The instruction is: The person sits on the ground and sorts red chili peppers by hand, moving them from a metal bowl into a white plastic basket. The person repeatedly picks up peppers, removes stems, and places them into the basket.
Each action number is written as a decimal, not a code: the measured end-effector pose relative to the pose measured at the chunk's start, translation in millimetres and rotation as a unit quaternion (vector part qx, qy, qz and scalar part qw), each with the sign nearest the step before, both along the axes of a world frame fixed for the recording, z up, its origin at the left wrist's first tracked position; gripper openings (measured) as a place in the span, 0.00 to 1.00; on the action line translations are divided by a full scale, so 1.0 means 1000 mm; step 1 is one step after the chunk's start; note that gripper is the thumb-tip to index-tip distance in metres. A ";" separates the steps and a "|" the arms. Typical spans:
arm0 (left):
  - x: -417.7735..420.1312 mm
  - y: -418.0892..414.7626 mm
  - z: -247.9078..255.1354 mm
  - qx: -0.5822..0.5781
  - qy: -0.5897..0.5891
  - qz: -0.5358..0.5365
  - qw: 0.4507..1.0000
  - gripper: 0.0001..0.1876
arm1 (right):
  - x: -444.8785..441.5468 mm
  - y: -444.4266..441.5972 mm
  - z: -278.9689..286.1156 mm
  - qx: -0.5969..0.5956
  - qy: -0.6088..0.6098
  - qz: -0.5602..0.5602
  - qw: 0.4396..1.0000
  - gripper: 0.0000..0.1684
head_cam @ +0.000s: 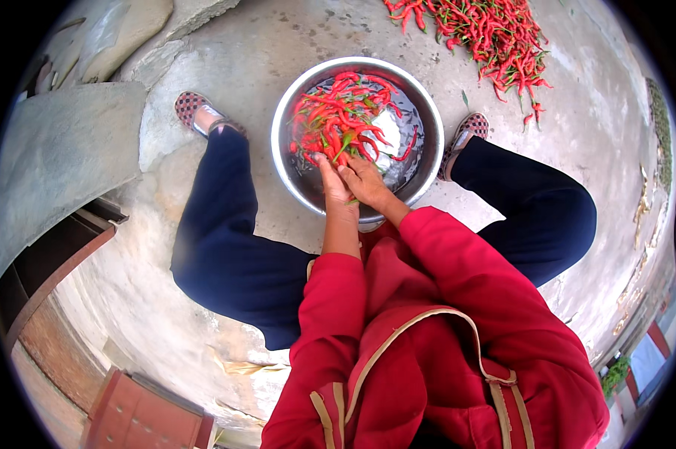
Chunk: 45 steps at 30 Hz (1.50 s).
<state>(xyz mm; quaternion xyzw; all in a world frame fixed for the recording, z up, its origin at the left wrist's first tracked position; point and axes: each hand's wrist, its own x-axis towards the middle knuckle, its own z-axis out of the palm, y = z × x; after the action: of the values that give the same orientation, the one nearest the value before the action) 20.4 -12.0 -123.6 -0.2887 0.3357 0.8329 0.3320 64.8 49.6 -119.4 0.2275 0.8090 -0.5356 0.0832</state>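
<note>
A round stainless-steel basin (431,168) stands on the concrete floor between my feet, holding water and many red chili peppers (343,106), some with green stems. My left hand (336,182) and my right hand (366,181) are close together inside its near side, both at the lower edge of the floating chilies. Between them they hold some chilies, with green stems by the fingers. The fingertips are partly hidden among the peppers, so how many each hand holds cannot be told.
A large heap of red chilies (484,33) lies on the floor beyond the basin at the upper right. My shoes (191,109) flank the basin. Stone slabs (74,140) are at the left, and a reddish-brown wooden piece of furniture (147,415) is at the lower left.
</note>
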 end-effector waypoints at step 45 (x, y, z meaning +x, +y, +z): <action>-0.045 -0.004 -0.013 -0.083 -0.015 -0.012 0.996 0.35 | -0.071 0.055 -0.028 -0.179 -0.061 -0.023 0.982 0.36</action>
<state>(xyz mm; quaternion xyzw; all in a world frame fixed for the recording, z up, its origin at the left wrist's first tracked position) -24.2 -16.2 -136.2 -0.3236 0.4024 0.7937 0.3217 -5.8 104.4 -147.8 0.2594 0.6882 -0.6585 0.1594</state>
